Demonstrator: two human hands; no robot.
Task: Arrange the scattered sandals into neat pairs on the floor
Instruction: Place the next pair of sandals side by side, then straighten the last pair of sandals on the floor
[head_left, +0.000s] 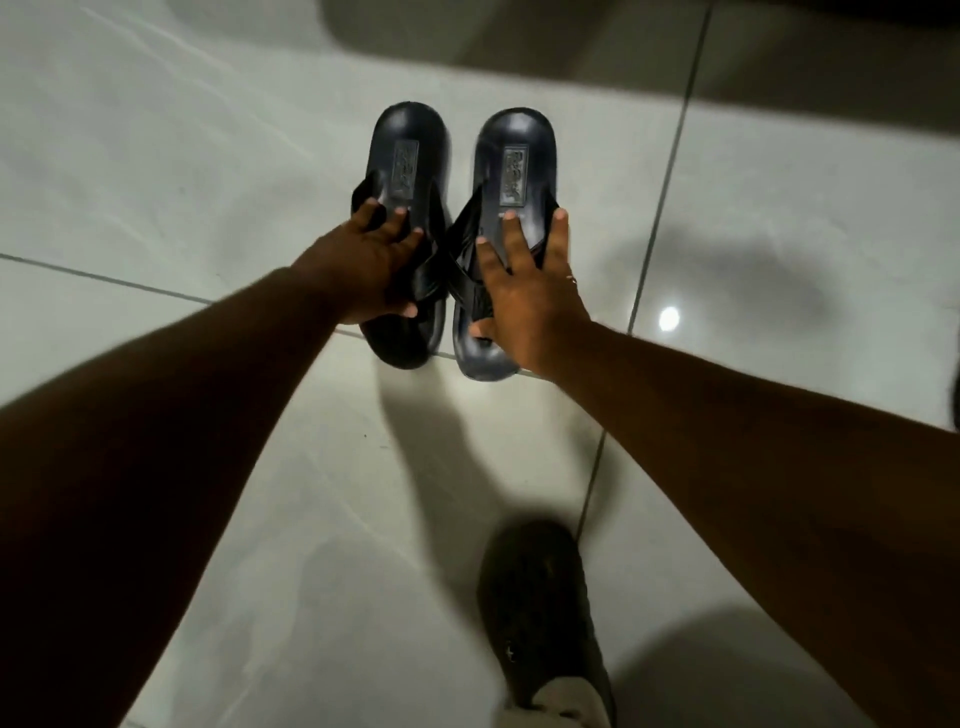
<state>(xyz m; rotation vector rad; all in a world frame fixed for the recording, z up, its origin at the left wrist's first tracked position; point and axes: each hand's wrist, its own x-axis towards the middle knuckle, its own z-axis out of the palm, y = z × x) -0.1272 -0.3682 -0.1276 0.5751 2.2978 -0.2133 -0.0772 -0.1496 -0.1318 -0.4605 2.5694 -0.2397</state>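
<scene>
I see two glossy black crossed-strap sandals side by side on the pale tiled floor (182, 171), heels far. My left hand (363, 270) grasps the left sandal (402, 156) at its straps; my right hand (524, 291) grips the right sandal (519, 156) likewise (straps nearly touching between them). A dark shoe (535, 597) stands nearer, right.

Two sandals, left (408, 171) beside right (514, 171), on floor (182, 182).
</scene>
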